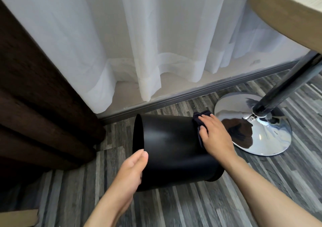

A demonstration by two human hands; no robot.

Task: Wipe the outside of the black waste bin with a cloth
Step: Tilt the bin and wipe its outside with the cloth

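The black waste bin [172, 145] is tipped on its side above the grey wood-look floor, its open mouth facing left and its base to the right. My left hand [129, 172] grips the rim at the mouth, thumb on the outer wall. My right hand [215, 136] presses a dark navy cloth [198, 120] flat against the bin's wall near the base end. Most of the cloth is hidden under my fingers; only its upper and left edges show.
A chrome pedestal base [271, 139] with a dark pole [285, 87] stands just right of the bin, under a round tabletop [285, 12]. White sheer curtains [139, 44] hang behind, a dark brown drape [34, 96] at left. A grey skirting [191, 91] runs along the wall.
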